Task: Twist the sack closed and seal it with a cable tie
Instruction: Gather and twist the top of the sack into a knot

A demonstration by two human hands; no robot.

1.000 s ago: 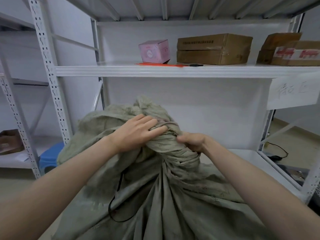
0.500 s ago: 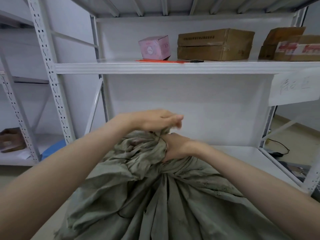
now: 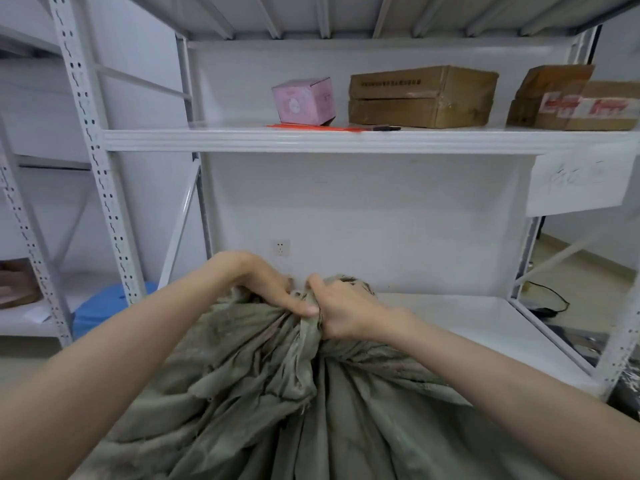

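step: twisting neck | sack (image 3: 277, 393) below hands, before shelf (image 3: 450, 327) | left hand (image 3: 263, 285) and right hand (image 3: 343, 313) both clench gathered neck | tip: hold twist tight, free one hand for orange ties (image 3: 311, 127)

Two bare forearms were seen, uncovered by any sleeve up to the lower edge of the view. The left hand (image 3: 266, 285) and the right hand (image 3: 341, 311) were ungloved; no ring, watch or band was worn on either wrist.

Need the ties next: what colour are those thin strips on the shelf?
Orange-red strips, head view.
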